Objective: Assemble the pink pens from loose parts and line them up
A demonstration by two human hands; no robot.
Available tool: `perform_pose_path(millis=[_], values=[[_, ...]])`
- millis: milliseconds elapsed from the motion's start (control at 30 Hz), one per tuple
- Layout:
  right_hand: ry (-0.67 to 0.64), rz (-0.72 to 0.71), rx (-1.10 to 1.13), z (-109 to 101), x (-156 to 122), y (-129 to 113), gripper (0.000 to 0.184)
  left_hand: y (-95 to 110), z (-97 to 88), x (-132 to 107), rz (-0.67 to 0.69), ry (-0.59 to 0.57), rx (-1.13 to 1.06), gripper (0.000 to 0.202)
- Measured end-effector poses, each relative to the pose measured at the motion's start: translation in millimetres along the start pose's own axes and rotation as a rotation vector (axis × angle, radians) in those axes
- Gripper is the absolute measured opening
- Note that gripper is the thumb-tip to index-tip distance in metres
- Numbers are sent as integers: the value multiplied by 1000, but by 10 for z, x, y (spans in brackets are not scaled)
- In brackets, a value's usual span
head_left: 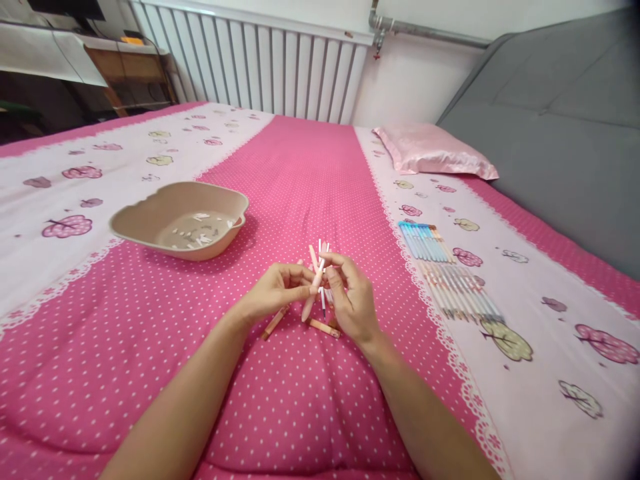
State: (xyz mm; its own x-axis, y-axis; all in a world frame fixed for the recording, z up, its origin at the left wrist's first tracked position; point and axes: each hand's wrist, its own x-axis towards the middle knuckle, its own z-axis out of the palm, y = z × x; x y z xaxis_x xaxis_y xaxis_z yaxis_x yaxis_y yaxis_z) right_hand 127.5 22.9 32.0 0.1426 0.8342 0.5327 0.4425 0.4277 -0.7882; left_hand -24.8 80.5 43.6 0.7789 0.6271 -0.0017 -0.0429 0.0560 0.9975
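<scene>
Both my hands meet over the pink dotted bedspread (300, 173). My left hand (277, 290) pinches a pale pink pen (313, 290) with closed fingers. My right hand (350, 293) is also closed, gripping a small bunch of pens (320, 250) whose ends stick up above its fingers. Two orange-tan pen pieces (324, 327) lie on the bedspread under my hands. To the left stands a beige bowl (150, 217) holding several small white bits.
A row of several pens (450, 273), blue ones at the far end, lies on the pale border to the right. A pink pillow (433, 152) and grey headboard (560, 120) sit at back right. A white radiator (260, 67) lines the far wall, with a desk at far left.
</scene>
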Motion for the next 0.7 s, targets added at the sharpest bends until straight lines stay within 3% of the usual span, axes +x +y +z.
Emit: perform_pose_path(millis=[233,333,433,567,700], values=[[-41,30,46,-40,36,9,30,-10,1,15,30,8,15,26],[-15,145,113,-126,78,47,37,-17,-6,30,58,48,32,27],[2,339,5,-270,121,120,35,-32,-15,57,99,130,9,25],[-316,531,-323,-411,127,193,24,-36,-16,87,131,272,-4,26],[-507,586,-442,-340,57,237,38,-38,-20,95,149,394,15,25]])
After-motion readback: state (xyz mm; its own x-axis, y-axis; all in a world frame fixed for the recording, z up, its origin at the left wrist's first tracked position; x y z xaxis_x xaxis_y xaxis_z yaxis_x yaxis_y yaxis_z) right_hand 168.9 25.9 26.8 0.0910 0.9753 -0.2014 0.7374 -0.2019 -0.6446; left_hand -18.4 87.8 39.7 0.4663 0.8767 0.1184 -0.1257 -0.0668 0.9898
